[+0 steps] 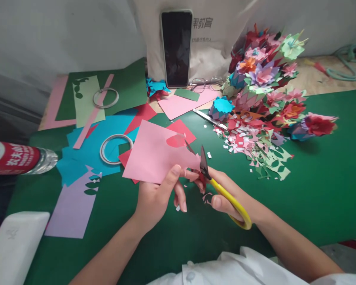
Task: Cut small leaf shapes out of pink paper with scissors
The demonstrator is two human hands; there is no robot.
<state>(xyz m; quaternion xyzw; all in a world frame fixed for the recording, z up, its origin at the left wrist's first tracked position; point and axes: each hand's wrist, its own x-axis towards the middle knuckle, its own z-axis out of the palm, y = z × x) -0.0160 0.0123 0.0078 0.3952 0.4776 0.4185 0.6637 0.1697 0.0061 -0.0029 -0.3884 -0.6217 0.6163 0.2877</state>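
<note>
My left hand [161, 194] grips a sheet of pink paper [151, 152] by its lower edge, thumb on top. The sheet's right side has a cut-out notch, through which red paper [182, 132] on the table shows. In my right hand [225, 194] are yellow-handled scissors [222, 192], with thumb and fingers around the handles. Their dark blades are parted at the sheet's right corner. A small pink scrap hangs below the blades near the right fingers. Some of my right fingers are hidden behind the scissors and paper.
Paper flowers [264, 75] crowd the back right, with a heap of paper scraps [255, 146] before them. A utility knife [209, 118] lies near the scraps. Tape rolls [102, 148] rest on coloured sheets at left. A bottle [20, 158] lies far left. A phone [177, 47] leans upright behind.
</note>
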